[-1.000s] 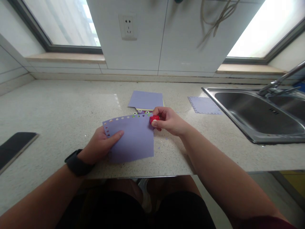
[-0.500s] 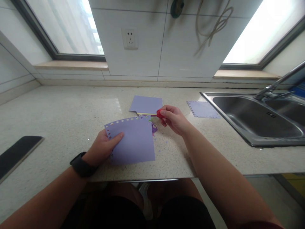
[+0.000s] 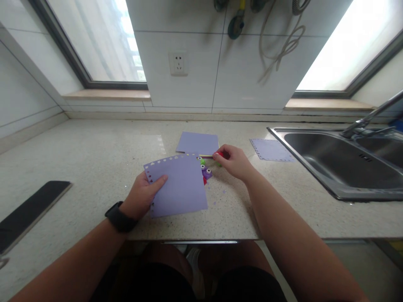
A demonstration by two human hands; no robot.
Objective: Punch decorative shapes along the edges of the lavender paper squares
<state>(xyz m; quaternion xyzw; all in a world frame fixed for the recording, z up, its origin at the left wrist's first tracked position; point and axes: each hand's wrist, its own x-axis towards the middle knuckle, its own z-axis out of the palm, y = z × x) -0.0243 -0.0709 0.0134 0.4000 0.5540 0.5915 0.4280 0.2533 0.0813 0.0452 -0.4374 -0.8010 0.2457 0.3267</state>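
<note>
Purple hole-edged sheet (image 3: 181,188) in L hand (image 3: 140,195), sm. red obj. (image 3: 219,154) pinched in R hand (image 3: 236,162).

Head-worn camera close above counter (image 3: 103,163), facing forward and down.

This looks like a kitchen. A shiny stainless-steel sink with two basins (image 3: 330,163) is set into the right part of a pale speckled stone-like countertop (image 3: 100,159), with a slim chrome tap (image 3: 362,121) at the sink's back edge. Along the countertop's back edge rises a wall of large glossy white tiles (image 3: 185,94), bearing a square white plastic power socket (image 3: 179,63).
</note>
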